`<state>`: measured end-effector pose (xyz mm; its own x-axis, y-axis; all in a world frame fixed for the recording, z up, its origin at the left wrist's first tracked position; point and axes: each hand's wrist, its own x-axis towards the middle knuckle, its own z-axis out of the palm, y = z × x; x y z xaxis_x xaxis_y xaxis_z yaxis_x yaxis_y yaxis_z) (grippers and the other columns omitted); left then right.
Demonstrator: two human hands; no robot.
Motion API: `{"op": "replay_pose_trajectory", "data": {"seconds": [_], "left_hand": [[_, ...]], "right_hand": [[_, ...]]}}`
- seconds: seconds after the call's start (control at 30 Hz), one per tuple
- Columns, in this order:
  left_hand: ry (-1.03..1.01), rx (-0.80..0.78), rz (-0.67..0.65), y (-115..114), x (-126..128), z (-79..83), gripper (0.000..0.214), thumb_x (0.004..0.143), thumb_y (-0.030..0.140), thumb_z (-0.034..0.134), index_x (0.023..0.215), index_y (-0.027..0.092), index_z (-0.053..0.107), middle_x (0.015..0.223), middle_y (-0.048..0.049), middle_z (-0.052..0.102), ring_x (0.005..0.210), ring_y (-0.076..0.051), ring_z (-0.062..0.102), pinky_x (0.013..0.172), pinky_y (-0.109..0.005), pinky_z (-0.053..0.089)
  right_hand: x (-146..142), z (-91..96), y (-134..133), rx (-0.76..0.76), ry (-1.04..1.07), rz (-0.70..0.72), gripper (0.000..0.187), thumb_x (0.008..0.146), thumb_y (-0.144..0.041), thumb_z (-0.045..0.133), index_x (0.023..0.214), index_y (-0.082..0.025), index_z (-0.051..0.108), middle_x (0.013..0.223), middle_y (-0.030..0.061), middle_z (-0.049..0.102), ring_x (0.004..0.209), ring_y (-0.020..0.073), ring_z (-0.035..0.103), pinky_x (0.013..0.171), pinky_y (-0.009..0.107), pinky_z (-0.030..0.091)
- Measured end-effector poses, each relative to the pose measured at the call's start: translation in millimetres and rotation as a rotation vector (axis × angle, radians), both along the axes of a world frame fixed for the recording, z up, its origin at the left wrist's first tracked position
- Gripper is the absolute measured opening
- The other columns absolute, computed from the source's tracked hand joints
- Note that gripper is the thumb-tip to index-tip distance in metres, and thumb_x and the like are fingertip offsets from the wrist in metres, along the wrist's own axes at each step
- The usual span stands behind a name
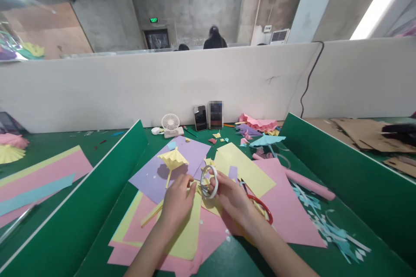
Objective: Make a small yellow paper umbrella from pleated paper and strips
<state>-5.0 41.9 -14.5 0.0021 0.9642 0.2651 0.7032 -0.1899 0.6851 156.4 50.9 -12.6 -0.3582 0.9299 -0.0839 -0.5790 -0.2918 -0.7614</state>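
My right hand [232,192] is closed around a white roll of tape [209,181], which stands on edge between thumb and fingers. Close on its left, my left hand [178,197] has its fingers curled in towards the thumb; what they hold, if anything, is hidden. A small yellow paper umbrella [173,159] lies just beyond the left hand, on a purple sheet [143,178]. Beside the left wrist is a rolled yellow paper stick [152,214]. Scissors with red handles [264,208] lie partly under my right forearm. Yellow paper scraps [208,162] lie behind the tape.
Yellow and pink sheets [292,212] cover much of the green table between green dividers [351,177]. A small fan [170,123] and two phones [200,117] stand at the back. On the right are a blue paper umbrella [267,140], a pink roll [310,185] and blue-white scraps [341,233].
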Motion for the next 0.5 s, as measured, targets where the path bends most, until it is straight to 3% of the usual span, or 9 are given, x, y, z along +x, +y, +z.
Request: {"op": "replay_pose_trajectory", "data": {"seconds": [0.13,0.27,0.4,0.5], "left_hand": [[-0.122,-0.124,-0.095,2.4,6.3,-7.7,0.026,0.079,0.028,0.04,0.092,0.02,0.06,0.09,-0.0086,0.064,0.084,-0.024,0.058,0.072,-0.033,0.042],[-0.245,-0.222,-0.177,0.9,7.0,-3.4,0.03,0.081,0.03,0.037,0.093,0.02,0.062,0.094,-0.009,0.066,0.087,-0.023,0.06,0.075,-0.032,0.044],[-0.325,-0.279,-0.198,-1.2,12.2,-6.0,0.026,0.079,0.031,0.041,0.089,0.019,0.062,0.078,-0.0058,0.067,0.072,-0.021,0.062,0.065,-0.029,0.046],[-0.357,-0.273,-0.139,0.1,14.7,-13.2,0.018,0.075,0.026,0.046,0.069,0.018,0.061,0.063,-0.0025,0.062,0.06,-0.018,0.058,0.058,-0.028,0.044]], "right_hand": [[-0.6,0.7,-2.6,0.023,-0.015,0.061,0.008,0.075,-0.025,0.053,0.072,-0.018,0.053,0.071,-0.0007,0.051,0.067,0.0113,0.05,0.069,0.024,0.041],[-1.2,2.7,-4.4,0.068,-0.075,0.129,0.005,0.076,-0.021,0.049,0.076,-0.018,0.052,0.074,0.0006,0.053,0.069,0.0112,0.052,0.069,0.024,0.042],[-5.0,3.7,-10.3,0.143,-0.208,0.207,0.01,0.076,-0.025,0.045,0.081,-0.018,0.051,0.068,-0.0004,0.051,0.061,0.0109,0.051,0.064,0.025,0.043],[-8.6,7.1,-17.2,0.226,-0.379,0.25,0.015,0.078,-0.031,0.045,0.081,-0.018,0.052,0.062,-0.0007,0.051,0.058,0.0126,0.051,0.059,0.026,0.043]]}}
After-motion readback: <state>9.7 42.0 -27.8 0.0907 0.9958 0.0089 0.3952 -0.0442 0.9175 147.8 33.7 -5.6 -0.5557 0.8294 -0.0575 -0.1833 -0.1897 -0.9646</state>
